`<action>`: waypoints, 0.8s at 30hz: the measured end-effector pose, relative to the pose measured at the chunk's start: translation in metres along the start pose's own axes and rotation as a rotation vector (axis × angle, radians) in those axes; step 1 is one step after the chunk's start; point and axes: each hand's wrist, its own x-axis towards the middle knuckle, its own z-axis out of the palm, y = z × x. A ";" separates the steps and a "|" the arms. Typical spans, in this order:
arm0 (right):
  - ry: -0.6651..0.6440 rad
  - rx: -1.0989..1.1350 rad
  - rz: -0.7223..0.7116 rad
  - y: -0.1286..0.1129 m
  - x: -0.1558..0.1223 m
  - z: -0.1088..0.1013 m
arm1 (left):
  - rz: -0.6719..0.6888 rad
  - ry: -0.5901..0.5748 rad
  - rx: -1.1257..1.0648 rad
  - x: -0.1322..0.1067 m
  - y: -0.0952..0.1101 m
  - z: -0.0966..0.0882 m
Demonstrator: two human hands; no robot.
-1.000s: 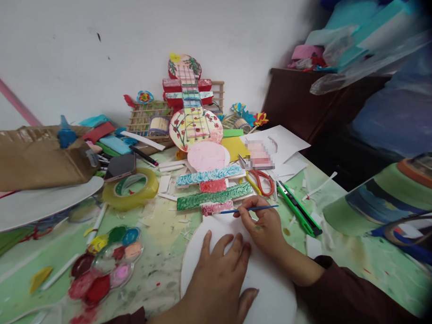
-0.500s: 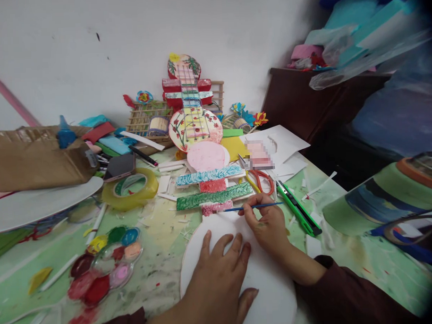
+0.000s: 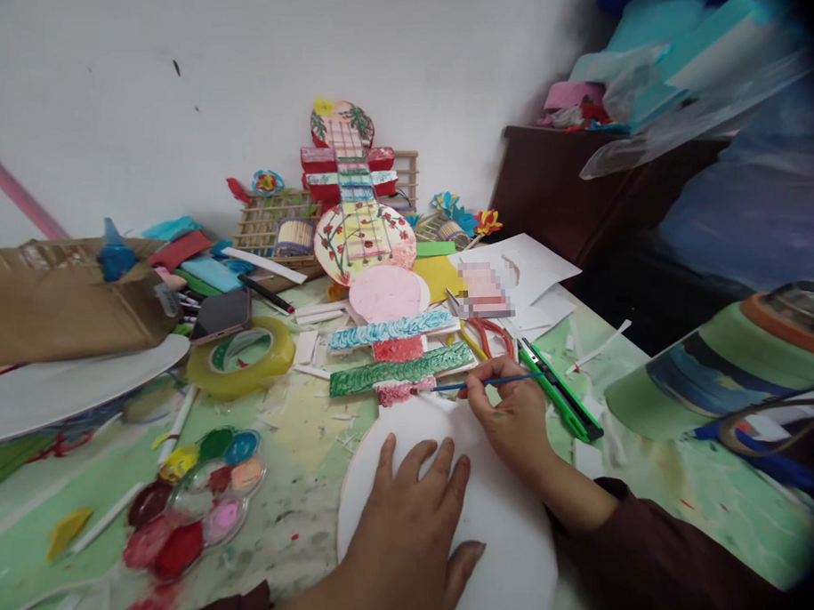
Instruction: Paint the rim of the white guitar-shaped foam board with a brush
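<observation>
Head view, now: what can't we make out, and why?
All in the head view:
Flat white rounded board: part hidden under the left hand, near end cut by bottom edge.
Thin blue paintbrush: tip too small to judge paint contact.
Pink rectangular item: detail lost to pixelation.
Brown cardboard box: left end beyond frame edge.

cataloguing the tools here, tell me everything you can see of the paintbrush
The paintbrush is slim and straight, with a blue handle whose material can't be told. It is held nearly level across the view, pinched in the fingers of the right hand, with handle showing on both sides of them. Its small, dark-looking tip points left, at the pinkish-red painted section; whether they touch is too small to tell.
</observation>
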 end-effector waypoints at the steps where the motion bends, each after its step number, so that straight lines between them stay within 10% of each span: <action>1: -0.006 -0.001 0.006 0.000 0.001 -0.001 | 0.003 0.004 0.002 0.000 0.000 0.000; 24: 0.091 -0.099 -0.046 0.000 0.007 -0.010 | 0.003 -0.017 0.011 -0.001 -0.001 0.003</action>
